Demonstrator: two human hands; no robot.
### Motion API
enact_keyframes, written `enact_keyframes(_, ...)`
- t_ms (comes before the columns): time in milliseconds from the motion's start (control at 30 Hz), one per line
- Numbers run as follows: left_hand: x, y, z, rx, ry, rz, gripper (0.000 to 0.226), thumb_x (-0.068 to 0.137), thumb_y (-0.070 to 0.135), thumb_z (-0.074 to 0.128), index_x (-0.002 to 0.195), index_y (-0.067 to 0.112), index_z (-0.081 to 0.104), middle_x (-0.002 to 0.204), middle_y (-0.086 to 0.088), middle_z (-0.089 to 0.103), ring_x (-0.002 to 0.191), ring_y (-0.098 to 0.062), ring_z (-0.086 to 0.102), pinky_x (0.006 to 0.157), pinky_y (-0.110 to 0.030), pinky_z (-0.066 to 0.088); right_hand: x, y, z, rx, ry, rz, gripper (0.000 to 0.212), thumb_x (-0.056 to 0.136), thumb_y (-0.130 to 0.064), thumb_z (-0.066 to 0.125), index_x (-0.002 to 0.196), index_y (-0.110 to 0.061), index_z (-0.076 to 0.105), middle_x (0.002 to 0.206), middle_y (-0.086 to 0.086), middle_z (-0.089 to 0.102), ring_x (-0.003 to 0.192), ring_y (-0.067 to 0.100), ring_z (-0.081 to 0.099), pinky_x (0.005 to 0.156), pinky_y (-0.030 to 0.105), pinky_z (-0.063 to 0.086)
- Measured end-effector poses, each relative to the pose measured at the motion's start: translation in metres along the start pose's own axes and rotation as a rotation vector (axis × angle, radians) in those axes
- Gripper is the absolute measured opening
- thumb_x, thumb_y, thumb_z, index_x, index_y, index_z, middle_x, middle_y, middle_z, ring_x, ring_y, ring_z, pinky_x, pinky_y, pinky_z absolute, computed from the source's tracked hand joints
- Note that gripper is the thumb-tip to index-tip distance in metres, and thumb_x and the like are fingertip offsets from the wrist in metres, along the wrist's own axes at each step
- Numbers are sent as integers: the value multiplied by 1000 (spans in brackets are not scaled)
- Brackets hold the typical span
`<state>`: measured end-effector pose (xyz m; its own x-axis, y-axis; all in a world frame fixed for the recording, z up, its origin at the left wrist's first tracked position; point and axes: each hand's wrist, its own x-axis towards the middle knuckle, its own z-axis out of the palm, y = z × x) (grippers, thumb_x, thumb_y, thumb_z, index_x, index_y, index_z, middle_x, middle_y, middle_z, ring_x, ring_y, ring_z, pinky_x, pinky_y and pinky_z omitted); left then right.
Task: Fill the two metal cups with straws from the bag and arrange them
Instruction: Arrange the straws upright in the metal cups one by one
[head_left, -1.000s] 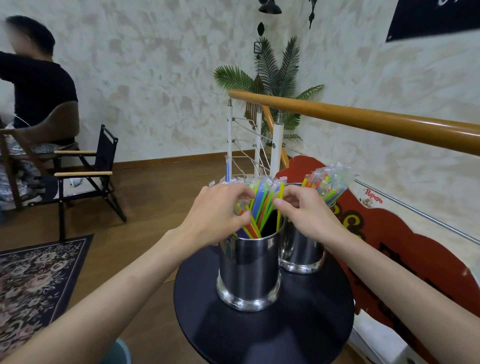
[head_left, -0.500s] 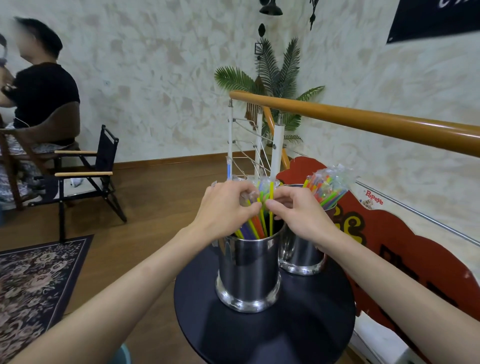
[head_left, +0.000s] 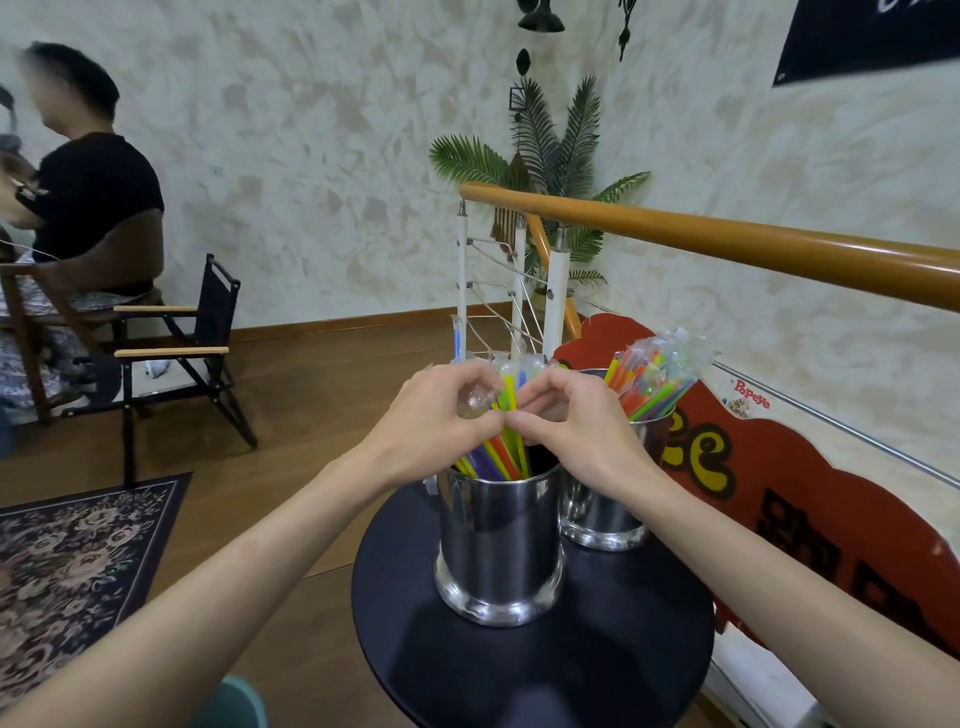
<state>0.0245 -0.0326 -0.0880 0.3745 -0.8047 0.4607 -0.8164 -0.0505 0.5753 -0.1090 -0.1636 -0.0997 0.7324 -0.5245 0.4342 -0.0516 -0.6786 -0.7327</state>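
Both arms fwd, left hand (head_left: 434, 418) & right hand (head_left: 574, 426) fingertips pinched together.

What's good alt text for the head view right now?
Two bare hands, the left hand and right hand, pinch colourful wrapped straws standing in the near metal cup on a round black table. A second metal cup behind it holds more straws. A wooden handrail crosses behind.

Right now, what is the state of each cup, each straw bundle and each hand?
Near cup: upright, part filled.
Far cup: upright, filled.
Near straws: gathered, leaning.
Far straws: wrapped, fanned out.
Left hand: pinches near straws.
Right hand: pinches near straws.
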Motion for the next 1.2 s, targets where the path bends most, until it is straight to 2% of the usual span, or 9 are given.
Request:
enact_keyframes(100, -1, -2, -5, -45, 24, 6, 19, 81, 46, 66, 87, 28, 65, 84, 8, 68, 82, -13, 62, 80, -43, 52, -2, -3, 4, 9, 11, -4, 21, 81, -27, 85, 90, -21, 67, 86, -4, 72, 75, 6, 69, 68, 15, 53)
enact_keyframes(167, -3, -3, -7, 16, 65, 28, 31, 81, 57, 61, 82, 26, 63, 77, 9, 66, 76, -9, 60, 76, -38, 50, -4, -3, 7, 5, -14, 0, 22, 77, -24, 88, 85, -20, 68, 81, -4, 73, 70, 3, 66, 65, 13, 49)
enact_keyframes(267, -6, -1, -8, 260, 102, 113, 33, 82, 59, 50, 78, 28, 61, 76, 12, 64, 79, -9, 57, 82, -40, 44, -9, 2, 8, 27, -91, -8, 20, 74, -25, 90, 73, -21, 71, 74, -1, 74, 71, 15, 71, 70, 28, 56)
enact_keyframes(367, -7, -1, -7, 337, 98, 151, 18, 84, 48, 55, 79, 31, 58, 79, 13, 65, 80, -10, 55, 85, -41, 43, -13, 2, 0, 46, -131, -26, 18, 74, -27, 90, 73, -20, 74, 76, -2, 75, 74, 17, 72, 72, 31, 58)
enact_keyframes(567, -6, -3, -3, 250, 88, 90, 15, 86, 29, 69, 85, 30, 55, 81, 14, 63, 86, -13, 60, 87, -44, 45, -15, 8, -12, -110, 45, -59, 28, 74, -27, 90, 75, -16, 64, 72, -2, 69, 64, 7, 62, 60, 22, 49)
enact_keyframes(667, -6, -1, 1, 230, 66, 66, 14, 86, 27, 69, 88, 33, 56, 83, 18, 64, 87, -10, 60, 90, -45, 47, -11, 14, -12, -201, 61, -51, 27, 78, -27, 87, 86, -19, 63, 77, -7, 67, 68, 7, 62, 63, 22, 51)
enact_keyframes(767, -6, -2, 3, 221, 52, 61, 15, 86, 29, 68, 90, 36, 55, 83, 19, 65, 88, -7, 61, 90, -45, 47, -5, 14, -8, -289, 22, -96, 13, 85, -28, 81, 92, -21, 72, 81, -14, 67, 71, 4, 62, 70, 25, 52)
enact_keyframes(967, -4, -3, 1, 215, 45, 27, 17, 88, 30, 67, 97, 36, 54, 82, 20, 68, 89, -9, 59, 92, -43, 45, 6, 3, -5, -219, 46, -47, 13, 92, -29, 74, 93, -16, 72, 83, -9, 72, 81, 3, 67, 81, 30, 57)
enact_keyframes(1200, -2, -6, 0, 200, 44, 20, 19, 92, 35, 65, 108, 30, 57, 85, 16, 70, 97, -16, 64, 94, -47, 47, 10, -5, -8, -149, 71, -5, 14, 92, -29, 74, 96, -15, 75, 83, -8, 75, 79, 0, 69, 78, 24, 57)
